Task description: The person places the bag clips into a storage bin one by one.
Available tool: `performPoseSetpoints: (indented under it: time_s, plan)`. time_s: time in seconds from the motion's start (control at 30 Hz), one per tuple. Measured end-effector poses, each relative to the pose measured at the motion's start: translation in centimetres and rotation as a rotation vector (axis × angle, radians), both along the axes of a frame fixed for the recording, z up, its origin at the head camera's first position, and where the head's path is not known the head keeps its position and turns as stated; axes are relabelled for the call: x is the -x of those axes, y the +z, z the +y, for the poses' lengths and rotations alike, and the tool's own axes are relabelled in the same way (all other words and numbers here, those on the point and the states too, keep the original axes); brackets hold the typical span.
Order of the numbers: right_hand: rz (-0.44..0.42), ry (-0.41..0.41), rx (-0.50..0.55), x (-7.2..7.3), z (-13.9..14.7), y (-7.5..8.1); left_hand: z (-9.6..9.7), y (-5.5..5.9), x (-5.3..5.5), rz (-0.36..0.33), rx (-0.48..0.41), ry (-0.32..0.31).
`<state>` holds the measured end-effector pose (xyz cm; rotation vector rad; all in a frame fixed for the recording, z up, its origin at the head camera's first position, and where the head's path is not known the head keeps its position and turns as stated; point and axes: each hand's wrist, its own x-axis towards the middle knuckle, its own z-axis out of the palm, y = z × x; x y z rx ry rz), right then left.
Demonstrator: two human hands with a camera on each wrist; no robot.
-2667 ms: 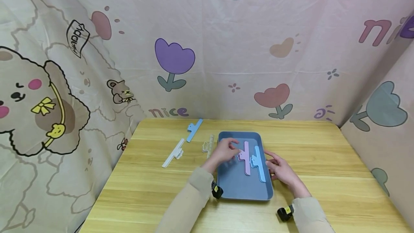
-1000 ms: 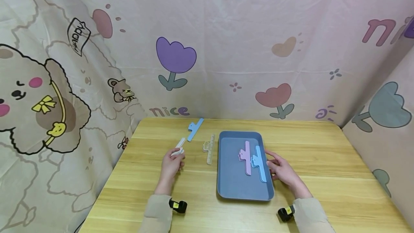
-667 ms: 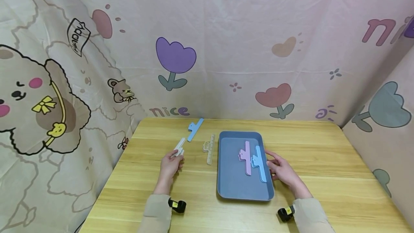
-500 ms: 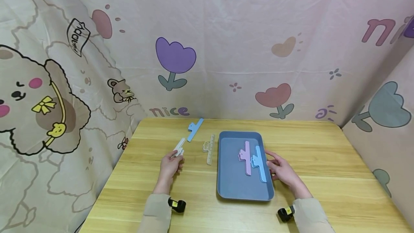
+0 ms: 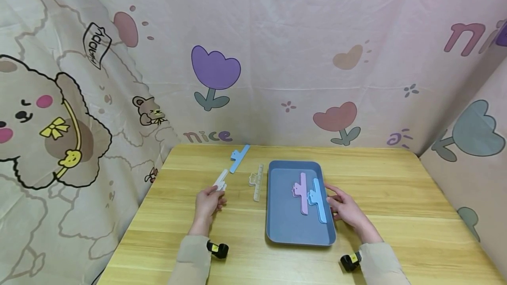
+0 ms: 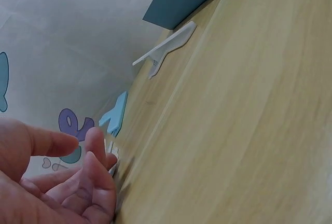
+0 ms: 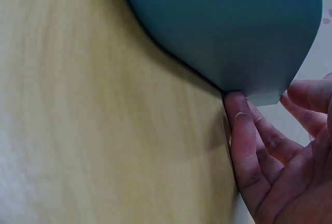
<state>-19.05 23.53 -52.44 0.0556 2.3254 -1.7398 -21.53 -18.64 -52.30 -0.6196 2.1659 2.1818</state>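
My left hand (image 5: 207, 204) is at the near end of a white bag clip (image 5: 220, 181), covering that part in the head view. In the left wrist view a small gap shows between thumb and nearest finger (image 6: 98, 182), with the clip beyond them. My right hand (image 5: 347, 209) holds the right wall of a blue-grey tray (image 5: 273, 232). Its thumb (image 7: 308, 95) is at the rim and a bent finger (image 7: 244, 146) meets the outside near the table. Inside the tray lie a pink-purple clip (image 5: 303, 197) and a light-blue clip (image 5: 319, 203), side by side.
Another blue clip (image 5: 239, 158) lies near the table's back edge. A clear clip (image 5: 257, 186) lies between the white clip and the tray. A printed curtain (image 5: 269, 69) hangs behind the wooden table (image 5: 380, 179).
My left hand has gone from the purple clip in the tray leftward to the white clip, then drawn slightly back toward its near end. My right hand has stayed at the tray.
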Motion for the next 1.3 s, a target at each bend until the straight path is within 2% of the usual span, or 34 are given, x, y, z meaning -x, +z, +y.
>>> performPoseSetpoints:
  time_s: [0.3,0.67,0.87,1.3]
  plan:
    - [0.001,-0.001,-0.002,0.0,0.0,0.0,-0.9,-0.1,-0.2,0.013,-0.029,0.022]
    - [-0.005,-0.002,-0.007,0.0,0.0,0.1,-3.0,-0.1,-0.1,0.044,-0.082,0.103]
    - [0.001,0.002,0.003,0.0,0.0,0.1,-2.5,-0.1,0.4,0.038,-0.147,0.098]
    - [0.000,0.005,0.008,0.0,0.1,-0.1,-1.6,-0.3,1.5,0.017,-0.221,0.053]
